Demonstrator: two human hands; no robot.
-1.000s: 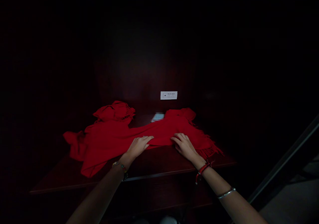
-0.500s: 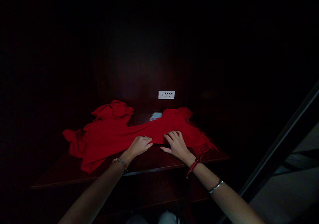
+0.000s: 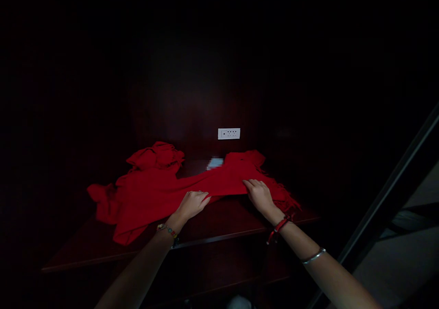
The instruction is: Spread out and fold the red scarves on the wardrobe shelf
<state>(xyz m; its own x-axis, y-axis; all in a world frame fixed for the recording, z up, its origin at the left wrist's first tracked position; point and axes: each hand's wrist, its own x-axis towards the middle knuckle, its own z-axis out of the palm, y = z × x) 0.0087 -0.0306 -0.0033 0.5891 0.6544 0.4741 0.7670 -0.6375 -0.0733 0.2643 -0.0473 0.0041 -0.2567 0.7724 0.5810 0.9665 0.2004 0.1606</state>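
The right hand (image 3: 261, 196), its fingers spread a moment ago, now has its grip clamped on the near edge of the red fringed cloth (image 3: 151, 192) on the dark reddish-brown wooden shelf (image 3: 222, 222), leaving that edge straight between it and the left hand (image 3: 193, 203), also pinching.

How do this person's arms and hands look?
No sleeves show. The left hand apparently has a ring, with a multicoloured beaded bracelet at the wrist; the right forearm wears a red cord bracelet and, farther up, a silver bangle.
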